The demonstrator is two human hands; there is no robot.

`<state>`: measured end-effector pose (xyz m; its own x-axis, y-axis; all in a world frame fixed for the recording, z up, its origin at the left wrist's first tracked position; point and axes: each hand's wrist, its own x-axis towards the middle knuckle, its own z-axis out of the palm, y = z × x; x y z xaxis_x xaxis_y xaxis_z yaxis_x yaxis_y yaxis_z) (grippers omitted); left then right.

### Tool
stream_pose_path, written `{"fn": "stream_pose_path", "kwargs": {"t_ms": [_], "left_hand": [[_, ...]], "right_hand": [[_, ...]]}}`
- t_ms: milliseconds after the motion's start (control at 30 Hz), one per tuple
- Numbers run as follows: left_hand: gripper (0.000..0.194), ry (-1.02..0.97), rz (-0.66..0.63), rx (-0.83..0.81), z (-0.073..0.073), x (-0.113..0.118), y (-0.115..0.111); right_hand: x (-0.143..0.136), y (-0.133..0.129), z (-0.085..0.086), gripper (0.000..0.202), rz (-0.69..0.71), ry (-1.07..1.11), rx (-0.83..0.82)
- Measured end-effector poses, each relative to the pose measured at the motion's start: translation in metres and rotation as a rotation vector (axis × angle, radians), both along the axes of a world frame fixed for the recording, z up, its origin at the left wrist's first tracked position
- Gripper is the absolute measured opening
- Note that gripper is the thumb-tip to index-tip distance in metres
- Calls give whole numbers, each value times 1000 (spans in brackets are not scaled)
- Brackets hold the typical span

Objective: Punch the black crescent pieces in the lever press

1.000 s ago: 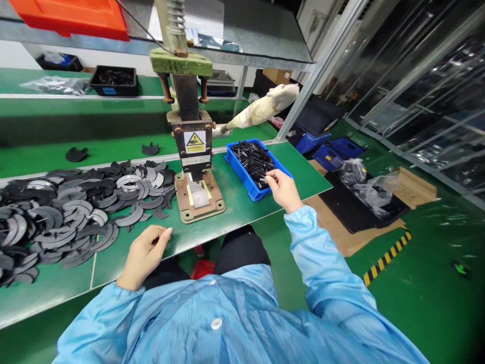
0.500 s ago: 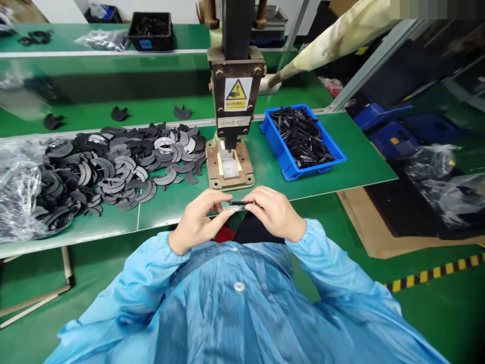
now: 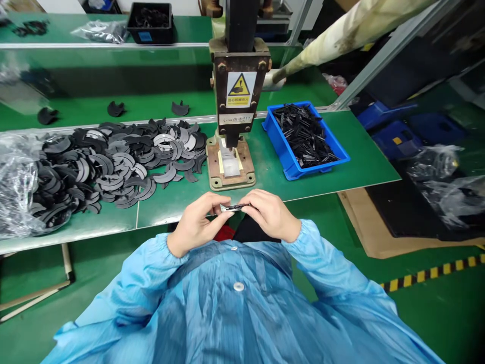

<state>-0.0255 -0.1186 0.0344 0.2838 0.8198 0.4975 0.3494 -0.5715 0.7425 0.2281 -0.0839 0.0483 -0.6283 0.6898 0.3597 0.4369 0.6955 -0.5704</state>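
Note:
A small, thin black part with a shiny edge is pinched between my two hands, just off the table's front edge. My left hand grips its left end between thumb and fingers. At its right end, my right hand closes on it the same way. Right beyond my hands stands a hand press with a warning label; its base plate carries a pale metal fixture. To the press's right, a blue bin holds many thin black parts. Curved black pieces lie heaped to its left.
A clear plastic bag lies at the left end of the pile. Three curved pieces rest behind it. On the rear shelf is a black bin. The press's wrapped lever slants to the upper right. Cardboard lies right of the table.
The thin part is tilted slightly differently between my fingers, with more of its shiny side showing. Both hands remain nearly in place, and the view has shifted a little.

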Motion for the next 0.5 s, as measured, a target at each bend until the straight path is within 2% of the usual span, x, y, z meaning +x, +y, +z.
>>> {"fn": "stream_pose_path", "kwargs": {"t_ms": [167, 233, 267, 367, 433, 500], "left_hand": [[30, 24, -22, 18, 0, -2, 1], [24, 53, -10, 26, -1, -5, 6], [20, 60, 13, 28, -3, -7, 11], [13, 72, 132, 13, -13, -18, 35], [16, 104, 209, -5, -21, -27, 60], [21, 154, 260, -10, -29, -32, 88]], "right_hand": [[1, 2, -1, 19, 20, -13, -22], [7, 9, 0, 27, -44, 2, 37], [13, 13, 0, 31, -124, 15, 93], [33, 31, 3, 40, -400, 44, 194], [44, 43, 5, 41, -446, 43, 117], [50, 55, 10, 49, -427, 71, 36]]}}
